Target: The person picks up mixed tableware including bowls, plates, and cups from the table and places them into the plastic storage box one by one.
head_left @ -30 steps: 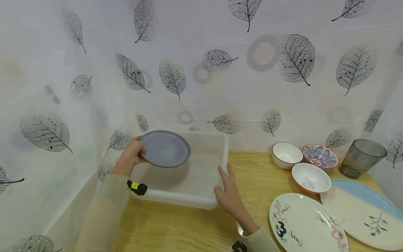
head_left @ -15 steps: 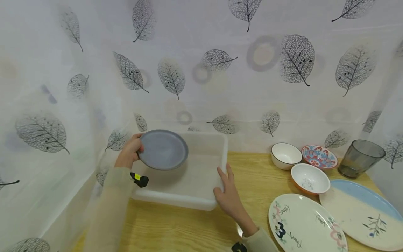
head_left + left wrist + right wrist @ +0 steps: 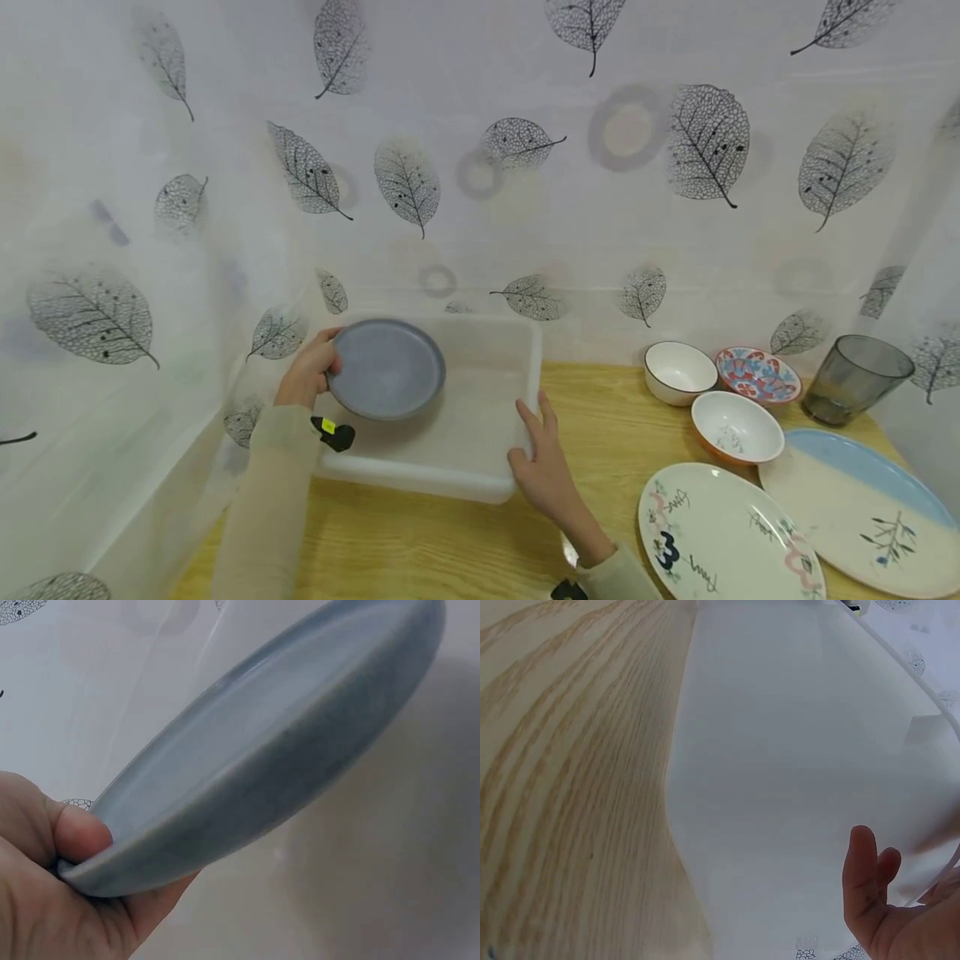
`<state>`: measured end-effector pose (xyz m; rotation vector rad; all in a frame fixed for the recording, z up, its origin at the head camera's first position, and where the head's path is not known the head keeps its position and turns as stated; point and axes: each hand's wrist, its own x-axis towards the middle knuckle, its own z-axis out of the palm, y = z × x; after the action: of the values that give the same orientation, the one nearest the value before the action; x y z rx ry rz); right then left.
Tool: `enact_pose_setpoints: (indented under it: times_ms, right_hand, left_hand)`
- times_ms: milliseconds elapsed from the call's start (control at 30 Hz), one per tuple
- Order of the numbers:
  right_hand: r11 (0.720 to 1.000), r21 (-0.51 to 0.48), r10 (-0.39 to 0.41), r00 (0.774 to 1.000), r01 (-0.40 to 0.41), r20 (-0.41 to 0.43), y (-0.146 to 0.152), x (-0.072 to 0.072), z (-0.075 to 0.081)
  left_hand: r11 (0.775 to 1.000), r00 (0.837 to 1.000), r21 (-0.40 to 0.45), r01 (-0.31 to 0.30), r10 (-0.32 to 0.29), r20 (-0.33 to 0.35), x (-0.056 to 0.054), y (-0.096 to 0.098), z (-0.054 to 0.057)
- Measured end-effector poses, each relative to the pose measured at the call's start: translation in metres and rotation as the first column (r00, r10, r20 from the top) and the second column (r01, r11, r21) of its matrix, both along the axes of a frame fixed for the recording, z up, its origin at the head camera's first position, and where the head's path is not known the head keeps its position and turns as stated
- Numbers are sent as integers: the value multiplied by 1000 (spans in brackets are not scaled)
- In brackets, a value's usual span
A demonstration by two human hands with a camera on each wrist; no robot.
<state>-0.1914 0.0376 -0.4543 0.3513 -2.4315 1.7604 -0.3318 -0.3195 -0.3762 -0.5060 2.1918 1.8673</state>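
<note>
Leafy sheeting (image 3: 555, 225) backs a woodgrain table (image 3: 420, 550), where the left hand (image 3: 307, 369) grips a plate (image 3: 387, 369), the right hand (image 3: 550, 467) a tub (image 3: 420, 480).

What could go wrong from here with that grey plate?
1. The left hand pinches the grey plate at one edge only, so it could pivot or slip into the white tub.
2. The right hand touches the tub's right side; a push might shift it under the plate.
3. The right sleeve is close to the floral oval plate and could nudge it.
</note>
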Motion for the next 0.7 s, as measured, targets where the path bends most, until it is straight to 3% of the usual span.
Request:
enact_pose_setpoints:
  times_ms: [367, 700]
  right_hand:
    - [1000, -9, 3, 1000, -3, 4, 0, 0, 0]
    - [1000, -17, -1, 1000, 1, -1, 0, -2, 0]
  left_hand:
    - [993, 999, -112, 43, -44, -5, -5, -5, -9]
    - [985, 994, -136, 110, -106, 40, -9, -10, -13]
